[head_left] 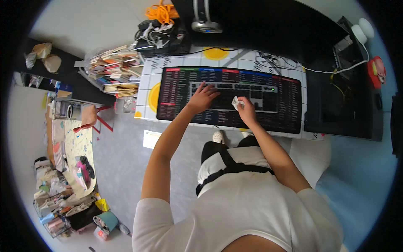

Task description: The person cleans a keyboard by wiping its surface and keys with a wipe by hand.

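Observation:
A keyboard (266,96) with dark keys and a silver frame lies on a long black desk mat (172,92) printed with small columns of text. My left hand (203,98) rests with spread fingers over the left part of the keyboard and holds nothing. Pinched in my right hand (247,111) is a crumpled white tissue (236,103), just above the keyboard's right-middle keys. Whether the tissue touches the keys I cannot tell. A small green light glows at the keyboard's upper right corner.
Behind the mat stands a wide black monitor (268,25), with a silver round-ended object (206,27) hanging before it. A black computer case (344,105) is at the right. Stacked papers (117,67) and orange cable (161,12) lie left. Loose black cables (273,61) lie behind the mat.

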Motion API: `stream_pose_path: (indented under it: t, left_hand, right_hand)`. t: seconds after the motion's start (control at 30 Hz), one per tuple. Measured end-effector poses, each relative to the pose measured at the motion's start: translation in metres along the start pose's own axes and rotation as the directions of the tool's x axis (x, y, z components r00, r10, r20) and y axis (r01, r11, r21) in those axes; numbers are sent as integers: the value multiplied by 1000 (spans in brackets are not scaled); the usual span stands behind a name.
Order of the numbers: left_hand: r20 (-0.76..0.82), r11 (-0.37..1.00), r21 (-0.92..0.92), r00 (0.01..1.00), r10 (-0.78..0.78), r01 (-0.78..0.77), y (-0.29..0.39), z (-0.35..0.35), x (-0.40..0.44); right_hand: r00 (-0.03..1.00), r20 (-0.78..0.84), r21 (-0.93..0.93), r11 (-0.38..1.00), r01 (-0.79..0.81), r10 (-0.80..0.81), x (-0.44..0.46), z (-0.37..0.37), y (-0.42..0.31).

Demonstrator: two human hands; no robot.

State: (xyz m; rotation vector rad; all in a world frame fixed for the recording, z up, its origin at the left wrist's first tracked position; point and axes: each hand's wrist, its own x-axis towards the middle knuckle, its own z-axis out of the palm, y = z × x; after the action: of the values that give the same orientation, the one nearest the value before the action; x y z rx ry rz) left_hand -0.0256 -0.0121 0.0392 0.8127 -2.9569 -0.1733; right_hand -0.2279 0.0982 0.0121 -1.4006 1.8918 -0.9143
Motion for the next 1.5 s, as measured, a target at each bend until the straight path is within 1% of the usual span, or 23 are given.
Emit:
stream_pose_path:
  t: [0.07,0.17,0.23,0.3,0.37,0.4,0.53,0.57,0.63,0.67,0.8,0.83,0.9,0.97,1.03,1.1,1.17,1.23,1.3,1.33,1.37,1.43,1.5]
  left_hand:
    - [22,980,81,983,183,-184,-12,-7,3]
    - [65,945,139,955,291,-297,-15,-25,18]
    - [-13,967,66,968,249,-248,-10,-19,22]
    - [-56,954,-289,994,-96,76,7,-17,19]
    - [-10,755,-617,957,-291,223,24,-8,6]
    - [51,697,-656,938,-344,291,27,5,-3]
    - [102,429,-806,811,-577,407,41,27,-35]
    - [100,432,-804,809,-580,408,44,29,-41]
    - [223,-49,-965,711,-667,257,48,37,-52]
    - [285,-157,-958,722,-630,240,45,41,-58]
    - [348,-290,-935,679,-646,203,48,27,-76]
    - [346,-289,-936,675,-651,201,49,25,-79]
    - [308,-308,-944,646,-698,116,51,21,-83]
    - [307,-319,-943,616,-726,94,55,15,-89]
    - [260,-352,-934,545,-797,-69,56,22,-94]
    - [295,-364,-931,522,-800,-31,59,19,-97]
    - [344,-444,-895,583,-736,-33,64,6,-97]
    - [317,-432,-900,589,-744,-62,68,9,-90]
    - [146,-248,-967,661,-736,-63,71,8,-85]
    - [186,-235,-972,610,-770,0,71,3,-83]
    - [188,-238,-971,609,-771,-1,69,3,-81]
    - [263,-320,-947,484,-835,-36,64,3,-79]
    - [271,-324,-946,486,-831,-26,60,4,-77]
  right_hand:
    - [1000,11,54,999,-6,5,-4,16,-7]
    - [1000,8,130,991,-1,0,-11,27,-15]
    - [998,-36,212,977,-33,42,-10,32,-23]
    - [998,-47,284,959,-20,35,-10,36,-26]
    - [996,-91,479,878,22,25,-10,48,-19]
    - [995,-80,533,846,-3,54,-12,51,-21]
    - [984,-118,431,900,-70,133,-19,65,-17]
    - [985,-116,434,899,-66,129,-20,66,-20]
    - [965,-219,456,889,-29,144,-22,68,-23]
    - [962,-218,503,864,-33,163,-21,71,-25]
    - [994,-55,543,838,-47,91,-30,72,-58]
    - [995,-50,544,838,-46,87,-32,74,-56]
    - [980,173,373,915,-154,94,-30,77,-49]
    - [988,141,387,916,-107,56,-27,83,-48]
    - [999,39,529,847,-52,38,-26,82,-57]
    - [998,38,531,846,-55,41,-26,82,-61]
    - [998,-53,417,908,36,-15,-26,83,-59]
    - [998,-52,380,923,61,-45,-31,75,-74]
    - [931,-71,151,918,366,-359,-32,74,-77]
    - [916,-43,129,907,401,-399,-30,76,-77]
    - [916,-39,128,907,401,-399,-29,75,-76]
    - [911,-13,190,893,408,-413,-28,68,-82]
    - [891,-58,150,879,453,-450,-19,69,-74]
